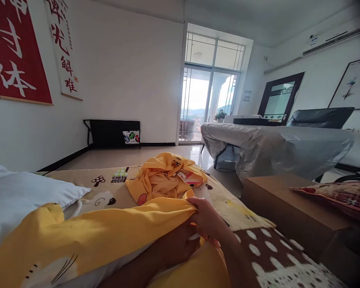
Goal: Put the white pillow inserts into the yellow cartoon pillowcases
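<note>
A yellow pillowcase [108, 224] with a printed whiskered face stretches across the foreground, whitish material showing along its lower side. At its right end my right hand [206, 218] pinches the edge of the fabric, closed on it. Just below, my left hand [180, 245] has its fingers curled round the same cloth, partly hidden by the fabric and the other hand. Beyond both hands lies a crumpled heap of yellow-orange printed cloth [163, 180] on the beige patterned blanket [225, 204].
On the left rests a white pillow [27, 196]. A brown wooden box-like piece [288, 200] stands right of the bed, a red patterned cushion [345, 196] on it. Farther back are a plastic-covered table [267, 144], a dark chair [321, 118] and a folded black frame [111, 134] by the wall.
</note>
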### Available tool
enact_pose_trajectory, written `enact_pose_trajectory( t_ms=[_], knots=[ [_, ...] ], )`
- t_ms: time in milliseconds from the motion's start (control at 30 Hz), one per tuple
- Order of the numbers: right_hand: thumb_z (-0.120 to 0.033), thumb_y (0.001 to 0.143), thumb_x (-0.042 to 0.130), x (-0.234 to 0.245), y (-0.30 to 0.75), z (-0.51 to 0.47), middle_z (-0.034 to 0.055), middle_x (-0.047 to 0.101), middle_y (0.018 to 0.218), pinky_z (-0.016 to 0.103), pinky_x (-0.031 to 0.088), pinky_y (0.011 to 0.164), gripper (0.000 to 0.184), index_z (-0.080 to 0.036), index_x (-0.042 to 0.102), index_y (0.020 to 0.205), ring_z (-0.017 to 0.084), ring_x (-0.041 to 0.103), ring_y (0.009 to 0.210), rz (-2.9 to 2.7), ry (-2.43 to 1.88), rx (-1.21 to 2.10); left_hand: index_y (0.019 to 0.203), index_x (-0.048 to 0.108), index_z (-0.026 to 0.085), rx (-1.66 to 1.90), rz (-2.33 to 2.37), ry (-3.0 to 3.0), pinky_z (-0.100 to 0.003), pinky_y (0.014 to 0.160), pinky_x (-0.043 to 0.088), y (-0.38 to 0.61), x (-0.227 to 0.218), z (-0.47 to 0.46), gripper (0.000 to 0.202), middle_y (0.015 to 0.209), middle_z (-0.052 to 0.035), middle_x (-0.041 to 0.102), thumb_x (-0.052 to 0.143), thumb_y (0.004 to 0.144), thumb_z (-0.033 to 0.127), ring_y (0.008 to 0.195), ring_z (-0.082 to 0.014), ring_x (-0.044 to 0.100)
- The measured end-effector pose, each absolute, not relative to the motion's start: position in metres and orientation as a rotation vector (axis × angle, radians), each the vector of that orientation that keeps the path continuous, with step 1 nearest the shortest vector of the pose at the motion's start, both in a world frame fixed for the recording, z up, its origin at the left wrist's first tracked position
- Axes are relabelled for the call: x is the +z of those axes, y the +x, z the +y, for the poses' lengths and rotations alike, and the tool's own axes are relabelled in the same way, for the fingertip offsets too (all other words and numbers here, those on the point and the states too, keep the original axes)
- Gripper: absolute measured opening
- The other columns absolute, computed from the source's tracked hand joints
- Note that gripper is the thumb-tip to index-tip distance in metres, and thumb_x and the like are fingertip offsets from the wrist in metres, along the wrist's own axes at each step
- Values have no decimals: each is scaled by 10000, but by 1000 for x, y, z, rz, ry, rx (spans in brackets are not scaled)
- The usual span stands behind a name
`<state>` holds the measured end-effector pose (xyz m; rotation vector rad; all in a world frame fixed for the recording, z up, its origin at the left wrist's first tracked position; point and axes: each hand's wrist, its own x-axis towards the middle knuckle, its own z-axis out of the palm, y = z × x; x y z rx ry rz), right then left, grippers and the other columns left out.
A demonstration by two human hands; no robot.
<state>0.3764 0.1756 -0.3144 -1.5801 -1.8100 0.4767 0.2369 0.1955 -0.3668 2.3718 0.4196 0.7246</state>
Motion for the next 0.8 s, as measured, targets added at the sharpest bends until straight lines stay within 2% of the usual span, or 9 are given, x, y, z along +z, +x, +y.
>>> enact_pose_trajectory(
  t_ms=[167, 267, 367, 467, 567, 733, 800],
  knots=[
    [-77, 588, 445, -327, 379, 183, 13, 628, 768, 214, 331, 646, 313, -176, 626, 823, 144, 521, 735, -1771, -1737, 284, 1033, 649, 240, 739, 541, 2292, -332, 1058, 350, 238, -371, 197, 235, 1251, -22, 591, 465, 895, 289, 1175, -204, 505],
    [-58, 623, 419, -333, 379, 188, 43, 627, 796, 219, 320, 640, 283, -174, 615, 790, 146, 533, 748, -1658, -1943, 97, 984, 668, 224, 751, 496, 2361, -326, 1050, 358, 240, -372, 198, 238, 1246, -35, 588, 460, 902, 304, 1158, -199, 518],
    [-50, 631, 404, -331, 377, 189, 59, 625, 834, 229, 296, 607, 251, -171, 607, 714, 141, 527, 715, -1620, -2032, -33, 1046, 660, 228, 786, 490, 2423, -325, 1050, 361, 243, -374, 199, 266, 1263, -37, 578, 451, 908, 316, 1164, -196, 515],
    [-52, 603, 406, -329, 378, 191, 43, 641, 766, 225, 300, 605, 275, -173, 634, 699, 142, 534, 703, -1665, -1925, 59, 1114, 630, 232, 854, 599, 2384, -334, 1063, 348, 247, -375, 199, 285, 1272, -32, 578, 448, 908, 305, 1176, -196, 508],
    [-66, 575, 410, -332, 380, 198, 25, 653, 691, 219, 319, 610, 327, -170, 672, 742, 149, 544, 686, -1654, -1804, 175, 1079, 645, 216, 859, 620, 2370, -339, 1052, 356, 247, -372, 198, 271, 1243, -45, 601, 458, 900, 296, 1164, -205, 517],
    [-103, 553, 405, -337, 380, 204, 38, 686, 754, 226, 346, 644, 364, -156, 688, 776, 167, 566, 722, -1589, -1709, 180, 1003, 660, 232, 699, 475, 2367, -282, 871, 452, 241, -366, 199, 270, 1029, -2, 696, 425, 925, 341, 945, -172, 619],
    [-110, 547, 404, -337, 379, 203, 38, 677, 741, 223, 342, 634, 348, -153, 672, 764, 165, 559, 715, -1590, -1705, 197, 991, 667, 239, 689, 472, 2381, -283, 873, 448, 241, -368, 200, 274, 1004, 6, 706, 433, 922, 365, 935, -174, 624]
  ],
)
